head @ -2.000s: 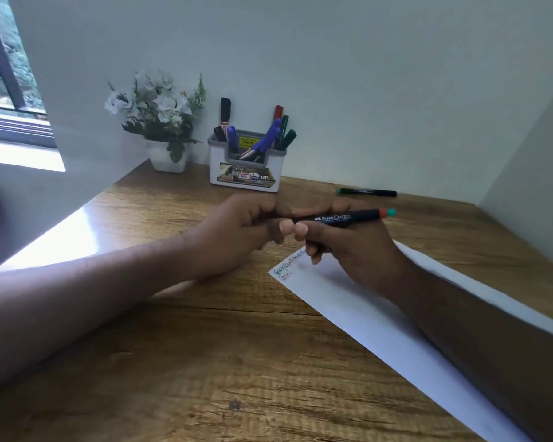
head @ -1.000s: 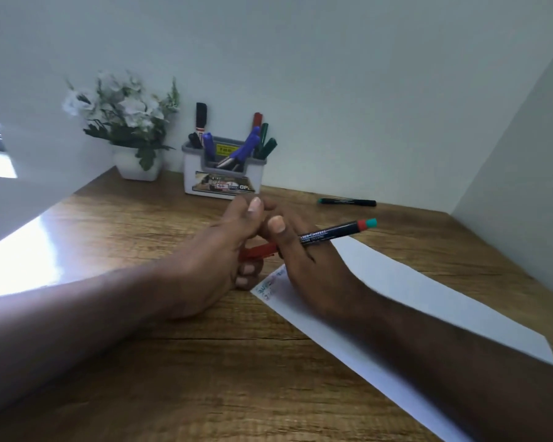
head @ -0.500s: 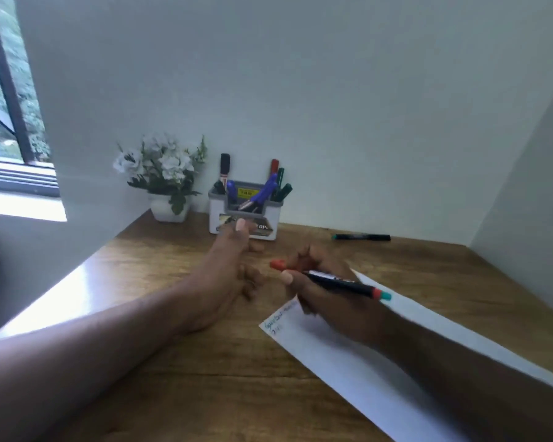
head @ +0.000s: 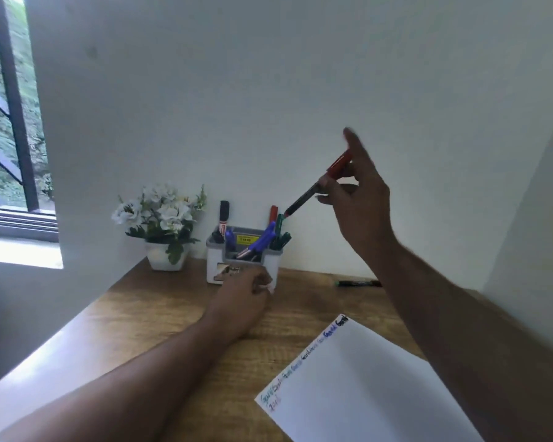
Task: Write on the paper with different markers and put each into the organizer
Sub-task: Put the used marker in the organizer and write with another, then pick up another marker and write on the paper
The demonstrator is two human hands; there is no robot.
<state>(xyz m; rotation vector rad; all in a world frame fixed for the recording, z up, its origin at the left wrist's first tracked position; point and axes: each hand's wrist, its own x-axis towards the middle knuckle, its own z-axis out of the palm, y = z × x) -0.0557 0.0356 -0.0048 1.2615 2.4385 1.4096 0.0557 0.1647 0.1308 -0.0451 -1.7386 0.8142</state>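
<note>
From the head camera, your right hand (head: 358,199) is raised above the far part of the table (head: 160,317), pinching a red-capped marker (head: 320,183) between thumb and fingers. The marker slants down to the left, red cap up by your fingers, dark end just above the pens in the right-hand part of the organizer (head: 241,261); the blur leaves it unclear whether it touches any of them.

The organizer stands at the table's far edge against the wall and holds black, blue, red and green markers. Your left hand (head: 243,298) rests on the table right in front of it, fingers curled at its front face; you cannot tell whether they grasp it or only touch it.

The paper (head: 364,387) lies at the near right of the table, with short coloured words along its left edge. A dark marker (head: 358,283) lies flat near the far edge, right of the organizer. A white pot of flowers (head: 163,224) stands at the far left corner, just beside the organizer.
</note>
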